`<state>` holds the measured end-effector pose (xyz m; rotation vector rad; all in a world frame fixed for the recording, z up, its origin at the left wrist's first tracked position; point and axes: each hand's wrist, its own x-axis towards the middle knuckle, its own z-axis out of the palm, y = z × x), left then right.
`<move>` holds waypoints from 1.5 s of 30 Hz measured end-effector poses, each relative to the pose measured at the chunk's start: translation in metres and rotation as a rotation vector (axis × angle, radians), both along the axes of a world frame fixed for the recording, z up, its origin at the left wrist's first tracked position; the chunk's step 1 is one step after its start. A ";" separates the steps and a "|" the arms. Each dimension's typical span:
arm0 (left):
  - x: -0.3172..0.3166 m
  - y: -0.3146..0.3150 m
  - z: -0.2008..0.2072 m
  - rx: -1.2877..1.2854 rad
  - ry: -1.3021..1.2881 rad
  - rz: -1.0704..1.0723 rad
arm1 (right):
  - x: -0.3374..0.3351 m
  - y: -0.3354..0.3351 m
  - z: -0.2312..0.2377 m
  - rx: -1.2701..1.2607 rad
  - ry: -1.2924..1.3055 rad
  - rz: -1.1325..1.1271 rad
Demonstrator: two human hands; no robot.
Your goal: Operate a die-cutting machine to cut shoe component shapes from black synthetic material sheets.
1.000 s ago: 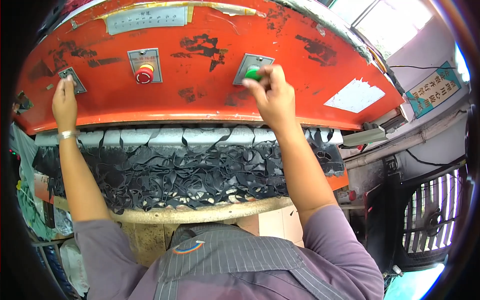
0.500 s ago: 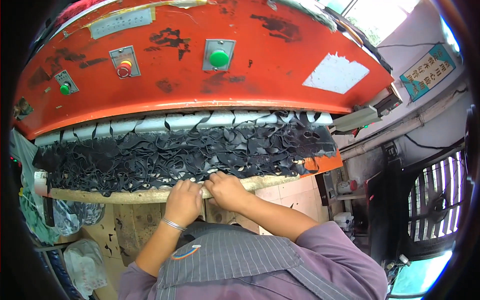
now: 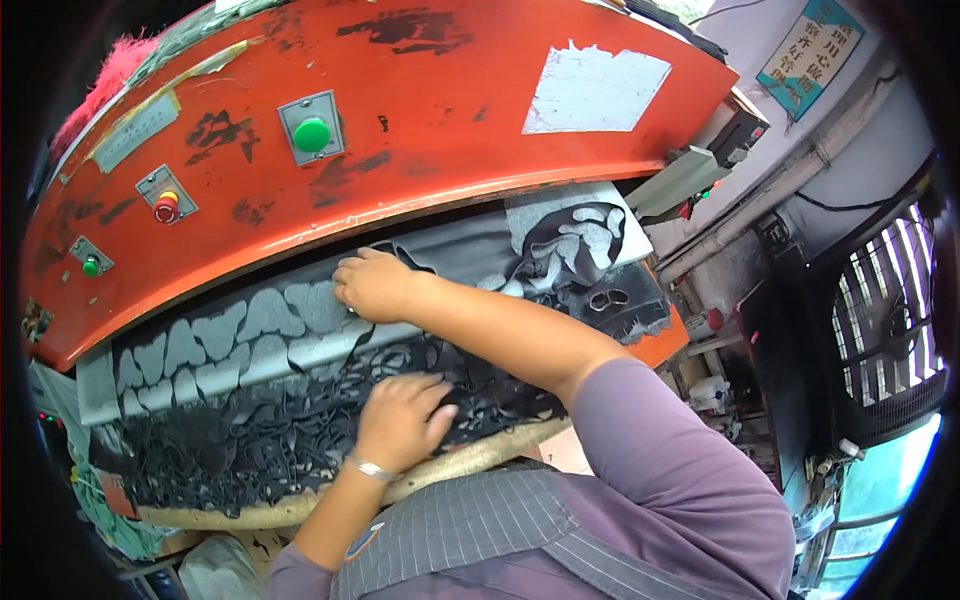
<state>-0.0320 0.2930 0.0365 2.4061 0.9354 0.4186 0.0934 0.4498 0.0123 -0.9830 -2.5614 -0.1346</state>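
My right hand [image 3: 378, 286] reaches over a pale board [image 3: 100, 385], its fingers curled onto a thin dark sheet [image 3: 470, 250] full of cut-out gaps. A dark strip of that sheet curls up just behind the hand. Through the gaps, pale rounded shapes show. Nearer to me, my left hand [image 3: 403, 424] hovers over or rests on a heap of tangled black offcuts [image 3: 250, 440]; its thumb stands apart from the fingers and I see nothing in it. At the board's right end, the sheet is bunched and folded.
A red-orange machine front [image 3: 430, 120] rises behind the board, bearing a green button [image 3: 311, 134] and a red knob [image 3: 166, 206]. A small metal outline shape [image 3: 608, 298] lies on the dark surface to the right. A worn padded edge [image 3: 480, 458] runs along the front.
Both hands have left the padded front edge; my right reached forward onto the board, my left onto the offcuts. More of the pale board and dark sheet shows. The view has turned right.
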 end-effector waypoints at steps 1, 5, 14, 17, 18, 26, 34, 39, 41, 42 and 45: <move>0.010 0.006 -0.008 0.136 -0.028 -0.055 | -0.008 0.018 0.001 -0.095 -0.207 0.060; -0.009 0.002 -0.055 0.055 0.160 -0.233 | -0.015 0.030 0.001 -0.290 -0.246 0.217; 0.012 0.089 -0.029 -0.349 -0.385 0.535 | 0.131 0.017 0.013 -0.810 0.729 -0.861; 0.034 0.108 -0.058 -0.312 -0.347 0.554 | 0.151 0.002 -0.013 -0.871 1.009 -0.954; 0.036 0.113 -0.067 -0.309 -0.353 0.564 | 0.151 0.000 -0.013 -0.872 1.002 -0.945; 0.059 0.116 -0.098 0.019 -0.180 0.497 | 0.169 -0.049 -0.033 -0.464 0.466 -0.660; 0.061 0.119 -0.093 0.025 -0.199 0.487 | 0.173 -0.064 -0.057 -0.188 0.261 -0.496; 0.058 0.115 -0.095 -0.029 -0.150 0.491 | 0.170 -0.067 -0.060 -0.113 0.285 -0.455; 0.058 0.115 -0.091 -0.014 -0.151 0.471 | 0.172 -0.064 -0.056 -0.103 0.286 -0.443; 0.058 0.116 -0.089 -0.001 -0.148 0.454 | 0.172 -0.063 -0.056 -0.094 0.281 -0.444; 0.058 0.116 -0.092 0.032 -0.116 0.441 | 0.171 -0.063 -0.057 -0.135 0.278 -0.458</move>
